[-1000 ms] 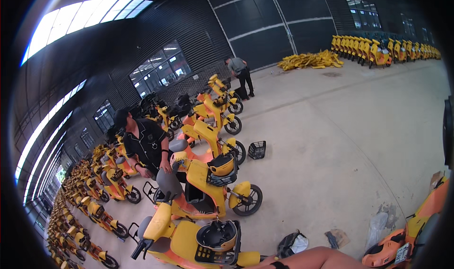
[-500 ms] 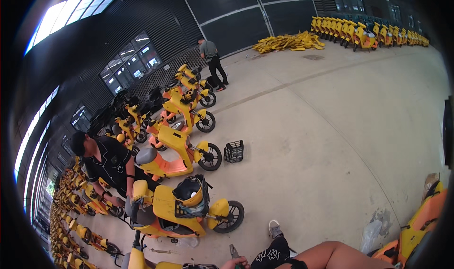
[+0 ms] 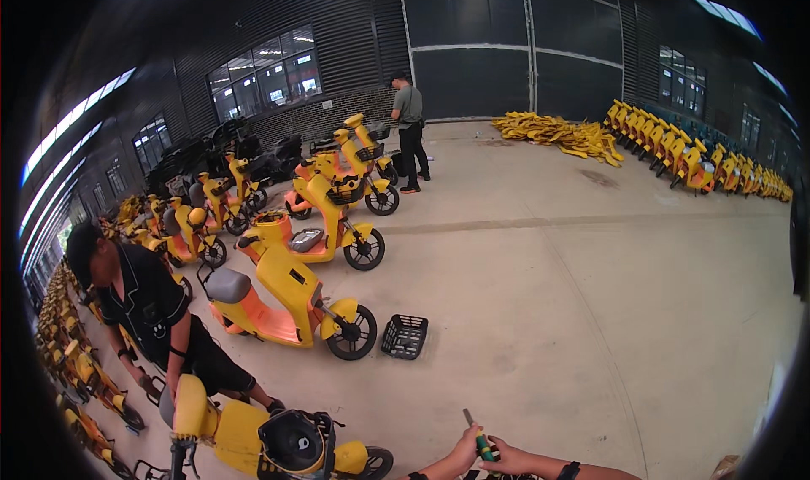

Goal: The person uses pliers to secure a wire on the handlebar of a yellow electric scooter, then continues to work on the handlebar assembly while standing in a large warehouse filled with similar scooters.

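Note:
Low in the view, my left hand [image 3: 461,453] and my right hand [image 3: 508,458] come together around a green-handled hand tool [image 3: 483,446]. A metal end points up and left from it; the exact kind of tool is not clear. Fingers of both hands are closed at the handle, which they partly hide. Left of my hands stands a yellow scooter [image 3: 240,434] with a black basket and a dark helmet-like thing [image 3: 291,440] in it. A black plastic crate-style basket [image 3: 405,337] lies on the floor beyond my hands.
A person in black [image 3: 148,311] leans over the nearest scooter's seat end. More yellow scooters [image 3: 291,290] stand in a row behind. Another person [image 3: 409,130] stands near the back wall, left of a pile of yellow parts [image 3: 557,136]. Parked scooters line the far right.
My view has levelled and turned, so the scooters sit lower and further left. My right hand has come to the tool beside my left. My leg and shoe are out of view.

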{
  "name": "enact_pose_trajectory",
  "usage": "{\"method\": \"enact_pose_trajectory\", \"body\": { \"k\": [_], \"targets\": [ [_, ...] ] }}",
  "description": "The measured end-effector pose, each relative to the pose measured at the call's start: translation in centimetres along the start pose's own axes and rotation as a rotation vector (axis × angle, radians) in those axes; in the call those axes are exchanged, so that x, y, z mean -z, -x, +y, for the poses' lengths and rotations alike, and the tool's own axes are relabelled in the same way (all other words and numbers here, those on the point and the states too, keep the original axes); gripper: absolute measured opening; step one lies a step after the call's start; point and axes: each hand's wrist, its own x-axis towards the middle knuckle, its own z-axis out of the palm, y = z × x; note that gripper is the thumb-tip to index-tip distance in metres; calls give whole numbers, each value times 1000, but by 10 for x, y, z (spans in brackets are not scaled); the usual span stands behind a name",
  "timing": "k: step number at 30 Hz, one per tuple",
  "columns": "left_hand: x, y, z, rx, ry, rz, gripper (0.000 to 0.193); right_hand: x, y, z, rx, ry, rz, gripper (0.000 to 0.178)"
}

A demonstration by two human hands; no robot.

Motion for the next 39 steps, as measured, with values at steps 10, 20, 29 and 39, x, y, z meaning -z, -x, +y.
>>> {"method": "enact_pose_trajectory", "body": {
  "k": [10, 20, 29, 39],
  "targets": [
    [-85, -189, 219, -61, -819, -360, 38, 204, -200, 26, -283, -721, -37, 28],
    [-10, -395, 371, -226, -1362, -47, 44, 416, -478, -10, -378, -234, -117, 16],
    [235, -438, 306, 574, -1268, 506, 24, 584, -646, 169, -294, 905, -64, 7],
    [210, -672, 474, 454, -1285, 83, 22, 757, -734, 150, -953, 204, 101, 41]
  ]
}}
